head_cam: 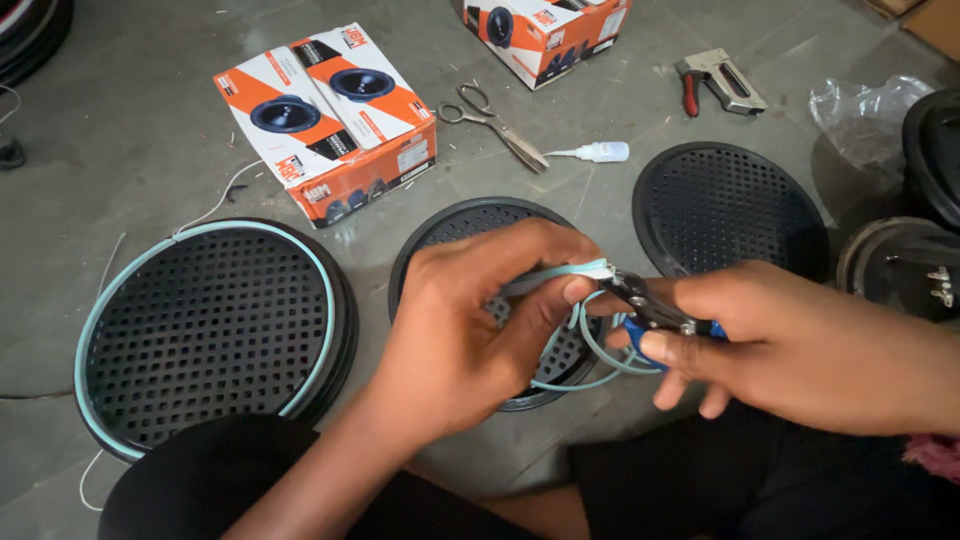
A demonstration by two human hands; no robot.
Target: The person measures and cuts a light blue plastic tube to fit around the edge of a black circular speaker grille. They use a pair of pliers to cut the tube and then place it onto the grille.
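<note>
My left hand pinches the end of a pale green flexible strip that loops down over a round black speaker grille. My right hand grips small pliers with blue handles, whose dark jaws touch the strip's white tip next to my left fingertips. Both hands hover above the grille in front of my knees.
A larger grille edged with the same green strip lies at left, another bare grille at right. Behind them on the grey floor lie an orange-and-white speaker box, a second box, scissors, a small glue bottle, a staple gun, a plastic bag and dark speakers.
</note>
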